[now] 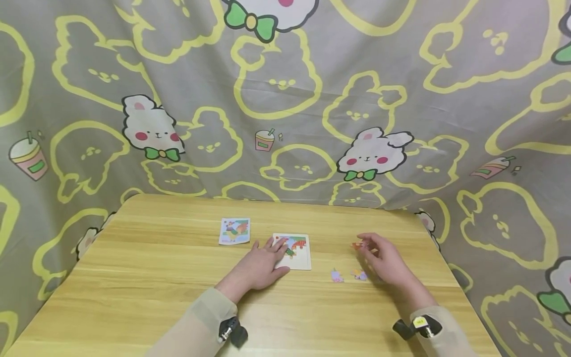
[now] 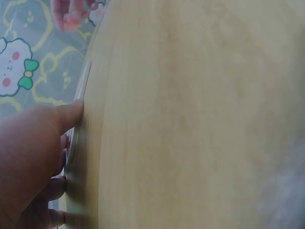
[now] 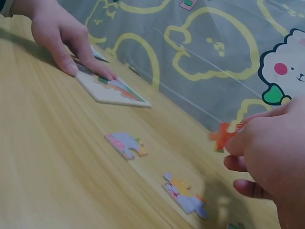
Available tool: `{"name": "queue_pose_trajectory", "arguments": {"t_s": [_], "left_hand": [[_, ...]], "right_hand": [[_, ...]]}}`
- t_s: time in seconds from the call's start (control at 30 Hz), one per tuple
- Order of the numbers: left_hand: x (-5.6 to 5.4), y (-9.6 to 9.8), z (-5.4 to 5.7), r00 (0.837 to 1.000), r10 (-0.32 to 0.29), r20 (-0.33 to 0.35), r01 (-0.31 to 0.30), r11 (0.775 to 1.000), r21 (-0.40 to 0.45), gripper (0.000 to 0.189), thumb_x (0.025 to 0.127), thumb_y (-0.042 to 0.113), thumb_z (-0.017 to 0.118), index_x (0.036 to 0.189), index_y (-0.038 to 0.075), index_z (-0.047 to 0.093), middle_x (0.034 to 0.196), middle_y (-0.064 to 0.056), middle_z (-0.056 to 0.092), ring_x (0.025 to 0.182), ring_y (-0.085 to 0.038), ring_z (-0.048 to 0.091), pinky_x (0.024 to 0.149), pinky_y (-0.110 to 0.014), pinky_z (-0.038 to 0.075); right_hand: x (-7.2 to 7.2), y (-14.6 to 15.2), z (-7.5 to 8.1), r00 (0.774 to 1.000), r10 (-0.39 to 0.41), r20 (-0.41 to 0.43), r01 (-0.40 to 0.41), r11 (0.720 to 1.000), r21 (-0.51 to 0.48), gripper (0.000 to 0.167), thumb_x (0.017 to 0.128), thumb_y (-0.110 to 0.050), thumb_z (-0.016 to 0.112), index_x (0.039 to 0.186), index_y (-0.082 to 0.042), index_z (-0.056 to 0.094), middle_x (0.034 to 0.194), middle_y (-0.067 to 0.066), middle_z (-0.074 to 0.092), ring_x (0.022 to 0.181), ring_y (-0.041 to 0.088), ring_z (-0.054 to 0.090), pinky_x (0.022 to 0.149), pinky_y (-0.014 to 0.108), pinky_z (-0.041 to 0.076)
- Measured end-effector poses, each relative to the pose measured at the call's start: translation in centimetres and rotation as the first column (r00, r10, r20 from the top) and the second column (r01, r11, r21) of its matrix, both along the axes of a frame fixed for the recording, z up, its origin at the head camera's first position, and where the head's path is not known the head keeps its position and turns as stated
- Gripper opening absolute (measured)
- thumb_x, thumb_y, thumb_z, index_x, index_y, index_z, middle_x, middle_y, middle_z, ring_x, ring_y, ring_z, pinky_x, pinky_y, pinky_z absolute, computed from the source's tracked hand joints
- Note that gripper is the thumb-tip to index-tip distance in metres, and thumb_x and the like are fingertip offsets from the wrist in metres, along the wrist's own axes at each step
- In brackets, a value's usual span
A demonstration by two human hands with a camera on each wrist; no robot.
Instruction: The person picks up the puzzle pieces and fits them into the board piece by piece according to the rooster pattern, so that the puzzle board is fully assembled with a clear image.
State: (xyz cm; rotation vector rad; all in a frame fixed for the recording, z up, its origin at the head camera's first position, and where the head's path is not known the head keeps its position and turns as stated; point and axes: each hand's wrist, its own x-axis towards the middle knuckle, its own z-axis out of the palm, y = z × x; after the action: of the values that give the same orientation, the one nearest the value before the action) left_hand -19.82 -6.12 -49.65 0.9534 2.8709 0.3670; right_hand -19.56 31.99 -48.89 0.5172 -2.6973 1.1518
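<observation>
My left hand (image 1: 256, 267) rests on the left part of a square puzzle board (image 1: 301, 263), fingers spread and fairly straight, thumb along its near edge. Part of a colourful picture fills the upper area of the board; the lower right is bare white. Off to the right, my right hand (image 1: 387, 259) pinches an orange-red puzzle piece (image 3: 222, 136) between thumb and fingers, raised above the table. Below that hand lie a lilac puzzle piece (image 3: 127, 144) and a lilac-and-yellow one (image 3: 185, 193). Another piece (image 3: 234, 225) shows only partly at the bottom of the right wrist view.
A square picture card (image 1: 235, 231) with a colourful rooster lies left of the board. The wooden table (image 1: 156, 277) ends at the back against a grey curtain (image 1: 285, 134) with yellow outlines and white rabbits.
</observation>
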Motion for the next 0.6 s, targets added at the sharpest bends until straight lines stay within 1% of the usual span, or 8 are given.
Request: {"name": "queue_pose_trajectory", "arguments": {"t_s": [0.17,0.33,0.43,0.53,0.6], "left_hand": [[0.0,0.0,0.1,1.0,0.001,0.004,-0.001,1.0,0.007,0.068,0.109,0.051,0.052,0.16,0.007,0.046,0.17,-0.008,0.034,0.154,-0.042,0.031,0.117,-0.072,0.028],[0.0,0.0,0.1,1.0,-0.002,0.006,0.002,1.0,0.002,0.068,0.109,0.051,0.052,0.161,0.006,0.046,0.17,-0.008,0.034,0.154,-0.042,0.031,0.117,-0.072,0.027],[0.0,0.0,0.1,1.0,0.0,0.01,0.0,1.0,0.003,0.068,0.109,0.051,0.052,0.161,0.007,0.046,0.17,-0.008,0.033,0.154,-0.042,0.031,0.117,-0.071,0.027],[0.0,0.0,0.1,1.0,0.001,0.013,-0.001,1.0,0.005,0.068,0.11,0.051,0.052,0.161,0.007,0.046,0.17,-0.007,0.033,0.154,-0.041,0.03,0.118,-0.071,0.027],[0.1,0.0,0.1,1.0,0.001,0.013,-0.001,1.0,0.006,0.068,0.11,0.051,0.052,0.161,0.007,0.046,0.17,-0.007,0.033,0.154,-0.041,0.03,0.118,-0.071,0.026]], "right_hand": [[0.0,-1.1,0.4,1.0,0.008,0.01,-0.008,0.997,-0.07,0.034,0.096,0.003,0.074,0.13,0.003,0.067,0.099,0.006,0.071,0.086,0.019,0.07,0.076,0.029,0.059],[0.0,-1.8,0.5,0.998,0.056,0.009,-0.055,0.994,-0.099,0.029,0.098,0.004,0.071,0.127,0.001,0.072,0.106,0.006,0.074,0.094,0.021,0.071,0.083,0.026,0.059],[0.0,-2.2,0.5,0.996,0.086,-0.007,-0.086,0.99,-0.111,0.027,0.098,0.004,0.071,0.126,0.003,0.072,0.112,0.008,0.073,0.096,0.023,0.072,0.084,0.028,0.059],[-0.2,-2.5,0.5,0.995,0.103,0.0,-0.102,0.986,-0.132,0.029,0.097,0.005,0.072,0.126,0.004,0.071,0.117,0.011,0.07,0.096,0.025,0.072,0.086,0.029,0.06],[-0.3,-2.7,0.5,0.994,0.109,0.011,-0.107,0.984,-0.145,0.032,0.094,0.007,0.074,0.126,0.005,0.07,0.119,0.013,0.069,0.096,0.025,0.072,0.086,0.029,0.06]]}}
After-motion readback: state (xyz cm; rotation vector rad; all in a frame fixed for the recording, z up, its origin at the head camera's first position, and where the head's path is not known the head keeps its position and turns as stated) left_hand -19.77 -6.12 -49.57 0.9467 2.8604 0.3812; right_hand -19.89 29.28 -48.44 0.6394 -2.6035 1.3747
